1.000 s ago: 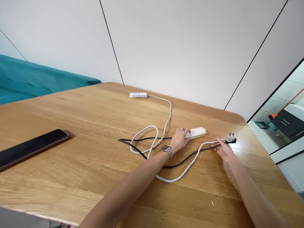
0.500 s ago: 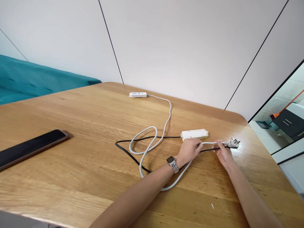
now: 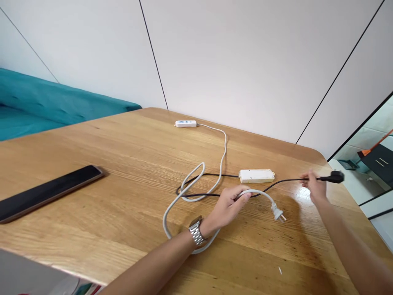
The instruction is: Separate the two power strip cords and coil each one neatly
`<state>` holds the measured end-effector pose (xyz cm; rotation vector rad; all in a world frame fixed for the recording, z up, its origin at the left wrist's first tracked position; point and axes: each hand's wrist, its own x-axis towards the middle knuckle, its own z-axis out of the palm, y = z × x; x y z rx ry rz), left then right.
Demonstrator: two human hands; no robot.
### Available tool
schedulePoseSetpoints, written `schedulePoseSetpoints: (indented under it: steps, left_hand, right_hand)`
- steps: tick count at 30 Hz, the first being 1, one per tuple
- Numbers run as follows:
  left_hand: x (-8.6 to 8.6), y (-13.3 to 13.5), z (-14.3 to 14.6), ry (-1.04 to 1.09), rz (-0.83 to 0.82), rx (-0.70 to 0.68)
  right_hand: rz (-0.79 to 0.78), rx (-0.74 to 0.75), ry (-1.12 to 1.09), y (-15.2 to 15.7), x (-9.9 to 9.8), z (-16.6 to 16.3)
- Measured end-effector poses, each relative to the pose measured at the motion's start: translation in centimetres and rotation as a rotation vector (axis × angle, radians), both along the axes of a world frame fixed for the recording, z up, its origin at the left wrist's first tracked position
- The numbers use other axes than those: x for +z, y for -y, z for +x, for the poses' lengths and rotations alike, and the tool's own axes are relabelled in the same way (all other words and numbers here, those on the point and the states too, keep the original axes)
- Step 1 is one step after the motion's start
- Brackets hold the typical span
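My left hand (image 3: 231, 203), with a metal-band watch (image 3: 196, 230) on its wrist, is closed around the white power cable (image 3: 257, 191). That cable's white plug (image 3: 278, 213) hangs free beyond my fingers, prongs toward lower right. At the right, my right hand (image 3: 316, 186) pinches the black power cable (image 3: 285, 180) just behind its black plug (image 3: 334, 177). The black cable runs left, passing by my left hand, and loops back to a white power strip (image 3: 257, 176) lying on the table. A second, smaller white power strip (image 3: 186, 123) at the far edge ends the white cable.
A long dark flat object (image 3: 50, 192) lies on the wooden table (image 3: 123, 164) at the left. White wall panels (image 3: 230, 61) rise behind the table. A teal sofa (image 3: 61, 104) stands at the far left. A small white scrap (image 3: 280, 270) lies near the front.
The two plugs, held together before, are now apart. My right hand has drawn the black cable and plug to the right; my left hand keeps the white cable, its plug now drooping.
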<state>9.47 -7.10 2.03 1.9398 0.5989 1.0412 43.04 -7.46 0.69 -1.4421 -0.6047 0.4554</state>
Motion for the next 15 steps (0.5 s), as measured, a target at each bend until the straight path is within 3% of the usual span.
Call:
schedulePoseSetpoints:
  steps: [4,8,11,15]
  left_hand:
    - [-0.8,-0.3,-1.4,-0.053,0.040,0.006]
    - [-1.4,-0.6,-1.9,-0.089,0.062,-0.011]
    - [-1.7,-0.7,-2.2,-0.118,0.068,-0.030]
    - [-1.9,-0.5,-2.9,-0.164,0.039,-0.007]
  right_hand:
    - [0.087,-0.203,-0.005,-0.4,3.6,4.2]
    - [0.184,-0.299,0.116,-0.3,5.6,6.1]
    - [0.201,-0.298,0.128,0.1,6.2,6.0]
    - [0.133,-0.162,-0.004,0.8,5.4,3.9]
